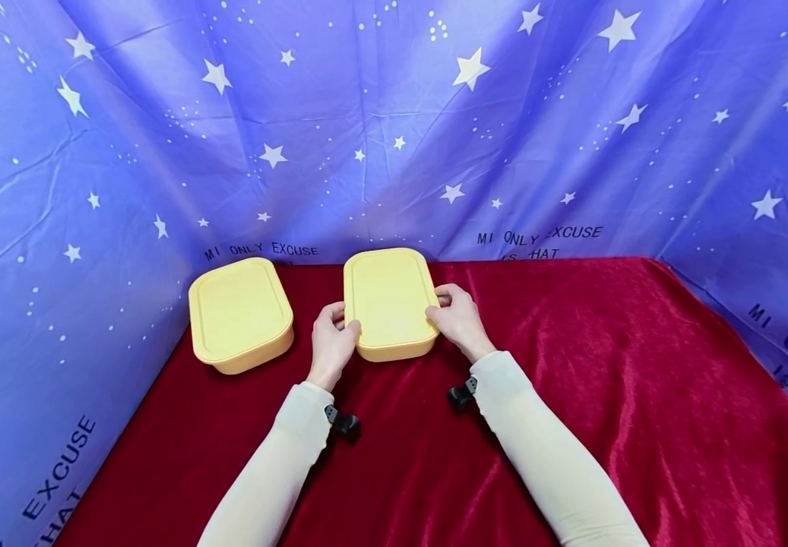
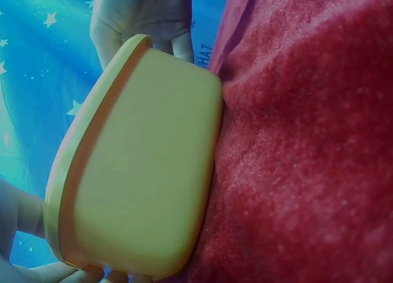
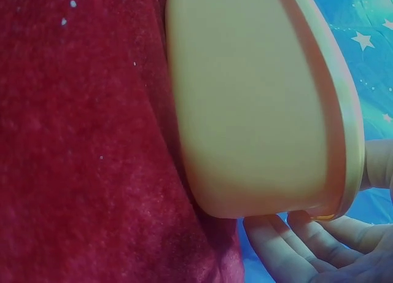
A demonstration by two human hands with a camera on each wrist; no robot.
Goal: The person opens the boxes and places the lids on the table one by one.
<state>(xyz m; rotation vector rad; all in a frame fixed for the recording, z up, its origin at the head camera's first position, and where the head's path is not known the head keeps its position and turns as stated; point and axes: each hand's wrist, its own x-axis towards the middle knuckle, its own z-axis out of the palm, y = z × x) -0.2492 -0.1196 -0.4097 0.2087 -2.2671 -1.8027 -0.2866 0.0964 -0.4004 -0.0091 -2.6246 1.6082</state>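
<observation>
Gripping it from both sides, you held the lidded yellow rectangular plastic box (image 1: 390, 302) between your two hands, where it sat on the red velvet cloth (image 1: 571, 365) over the desk. Your left hand (image 1: 333, 336) had its thumb hooked over the lid's near left rim and its fingers curled against the side wall. Your right hand (image 1: 455, 315) mirrored it on the opposite edge, thumb on top and fingers wrapped down the wall. I judge that a grip from opposite sides kept the box square and steady. From the left wrist view the box's smooth wall (image 2: 141, 172) pressed against the cloth, with the right hand's fingers (image 2: 138, 16) showing past its far end.

Well to the left of your left hand, apart from it, a second yellow lidded box (image 1: 239, 313) of the same shape rested untouched. Behind both hung a blue star-printed curtain (image 1: 394, 114).
</observation>
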